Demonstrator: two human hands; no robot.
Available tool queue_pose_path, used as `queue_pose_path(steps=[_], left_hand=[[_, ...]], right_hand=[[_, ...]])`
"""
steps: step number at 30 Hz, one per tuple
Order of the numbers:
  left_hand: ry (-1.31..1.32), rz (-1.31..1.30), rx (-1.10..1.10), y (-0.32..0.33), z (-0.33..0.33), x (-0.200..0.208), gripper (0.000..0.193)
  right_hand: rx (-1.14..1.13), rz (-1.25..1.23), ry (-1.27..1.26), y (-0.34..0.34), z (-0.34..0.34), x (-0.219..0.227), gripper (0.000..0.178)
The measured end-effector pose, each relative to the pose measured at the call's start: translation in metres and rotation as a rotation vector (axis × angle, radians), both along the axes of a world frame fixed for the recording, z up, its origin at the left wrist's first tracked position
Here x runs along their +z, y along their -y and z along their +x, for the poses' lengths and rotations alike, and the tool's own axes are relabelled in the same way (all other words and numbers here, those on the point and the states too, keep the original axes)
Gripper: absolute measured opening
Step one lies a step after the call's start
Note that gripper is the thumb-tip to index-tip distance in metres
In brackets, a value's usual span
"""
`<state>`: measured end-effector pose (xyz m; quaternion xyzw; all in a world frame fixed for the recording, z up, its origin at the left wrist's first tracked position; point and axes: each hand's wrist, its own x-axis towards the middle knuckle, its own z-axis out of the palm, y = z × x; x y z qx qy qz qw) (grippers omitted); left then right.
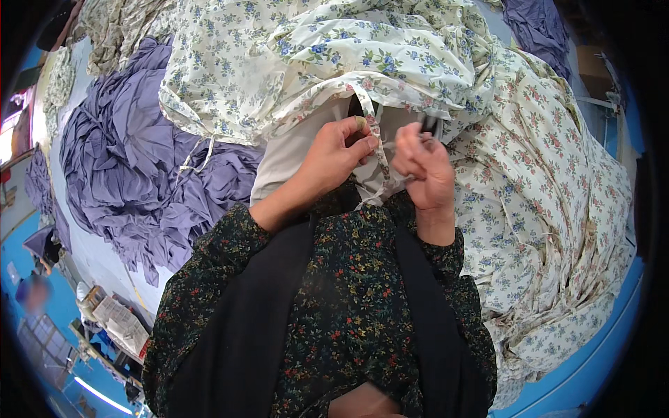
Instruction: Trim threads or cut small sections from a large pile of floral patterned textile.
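My left hand pinches a narrow floral fabric strip between thumb and fingers. The strip hangs from the gathered edge of a white cloth printed with small blue and pink flowers, and its lower end dangles near my body. Just right of the strip is my right hand, raised, slightly blurred, its fingers curled together. A dark, narrow object shows beyond those fingertips; its kind is unclear, and so is whether my fingers hold it. Plain pale cloth lies under my left wrist.
A big crumpled heap of purple cloth lies at left. More floral cloth piles up at right, with another purple bundle at far right. Folded newspaper rests at lower left, and another person is at the far left.
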<state>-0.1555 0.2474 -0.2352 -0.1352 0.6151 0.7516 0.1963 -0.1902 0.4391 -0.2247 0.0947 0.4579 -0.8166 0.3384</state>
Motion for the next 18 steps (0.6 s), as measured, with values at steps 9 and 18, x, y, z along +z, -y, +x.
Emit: queue_pose_path(steps=[9, 18], left_hand=[[0.16, 0.415, 0.078, -0.001, 0.001, -0.011, 0.012], [0.166, 0.42, 0.064, -0.003, 0.003, -0.009, 0.012]], right_hand=[[0.013, 0.541, -0.594, 0.001, 0.022, -0.015, 0.026], [-0.002, 0.705, -0.803, 0.007, 0.022, -0.01, 0.019]])
